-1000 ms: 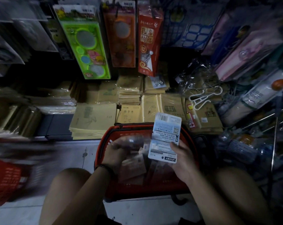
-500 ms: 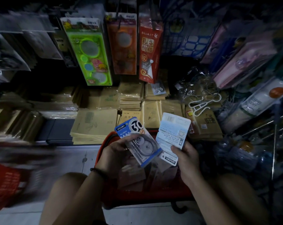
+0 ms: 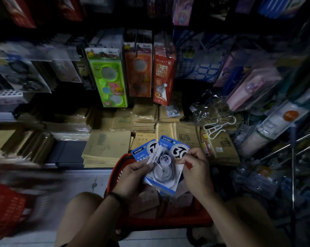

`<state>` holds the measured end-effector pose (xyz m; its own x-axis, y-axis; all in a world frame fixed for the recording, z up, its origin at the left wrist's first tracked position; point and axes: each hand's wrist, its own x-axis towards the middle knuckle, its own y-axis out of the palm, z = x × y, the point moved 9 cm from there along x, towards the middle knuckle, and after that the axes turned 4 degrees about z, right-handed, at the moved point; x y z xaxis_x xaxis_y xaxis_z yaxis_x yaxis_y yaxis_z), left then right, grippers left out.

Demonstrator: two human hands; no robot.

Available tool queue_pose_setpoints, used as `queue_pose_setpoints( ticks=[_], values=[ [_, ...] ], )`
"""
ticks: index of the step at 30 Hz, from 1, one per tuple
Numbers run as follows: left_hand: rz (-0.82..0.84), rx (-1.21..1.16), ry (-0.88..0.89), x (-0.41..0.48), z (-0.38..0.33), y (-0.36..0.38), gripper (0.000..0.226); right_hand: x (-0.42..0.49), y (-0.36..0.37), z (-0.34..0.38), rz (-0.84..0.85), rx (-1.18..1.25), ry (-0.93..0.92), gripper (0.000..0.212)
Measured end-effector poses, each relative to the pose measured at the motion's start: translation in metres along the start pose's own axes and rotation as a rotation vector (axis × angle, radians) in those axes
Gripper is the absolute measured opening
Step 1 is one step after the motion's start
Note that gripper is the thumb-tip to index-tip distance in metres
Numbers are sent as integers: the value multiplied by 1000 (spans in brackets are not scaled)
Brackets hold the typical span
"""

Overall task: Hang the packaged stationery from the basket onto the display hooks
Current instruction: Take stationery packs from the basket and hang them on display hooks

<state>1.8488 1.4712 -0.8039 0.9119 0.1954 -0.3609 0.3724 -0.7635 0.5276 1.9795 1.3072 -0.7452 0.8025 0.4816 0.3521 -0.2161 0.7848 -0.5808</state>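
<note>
Two blue-and-white correction tape packs [image 3: 165, 166] overlap, face up, above the red basket [image 3: 115, 173] between my knees. My left hand [image 3: 132, 177] grips their left edge, thumb on top. My right hand [image 3: 195, 168] pinches the upper right corner of the front pack, marked "30". More packets [image 3: 150, 202] lie dim in the basket beneath. Metal display hooks [image 3: 289, 143] stick out at the right.
Hanging packs fill the wall ahead: a green stencil set [image 3: 107, 77], an orange one [image 3: 138, 70], a red pack [image 3: 163, 73]. Stacks of brown exercise books [image 3: 106, 148] line the low shelf. A white plastic hanger [image 3: 216, 127] lies on them. Another red basket [image 3: 6, 207] sits at left.
The pack in my right hand has been turned from its white back to its blue front and brought together with the left-hand pack. The view has tilted upward.
</note>
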Motion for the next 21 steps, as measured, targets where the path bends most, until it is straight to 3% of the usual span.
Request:
queue_pose_setpoints(
  ticks=[3,6,11,16,18,21],
  values=[
    [-31,48,65,-6,-15,3,40,10,-14,22,14,-17,-68,39],
    [-62,126,123,-11,-34,12,37,11,-29,51,5,-10,-72,20],
    [-90,91,266,-20,-68,36,48,1,-34,86,179,-27,89,76],
    [-159,245,421,-35,-111,69,47,7,-53,116,195,-51,160,105],
    [-168,287,465,-41,-128,85,50,15,-66,131,137,-77,142,101],
    [-134,171,448,-49,-146,110,45,27,-92,148,21,-10,106,83]
  ],
)
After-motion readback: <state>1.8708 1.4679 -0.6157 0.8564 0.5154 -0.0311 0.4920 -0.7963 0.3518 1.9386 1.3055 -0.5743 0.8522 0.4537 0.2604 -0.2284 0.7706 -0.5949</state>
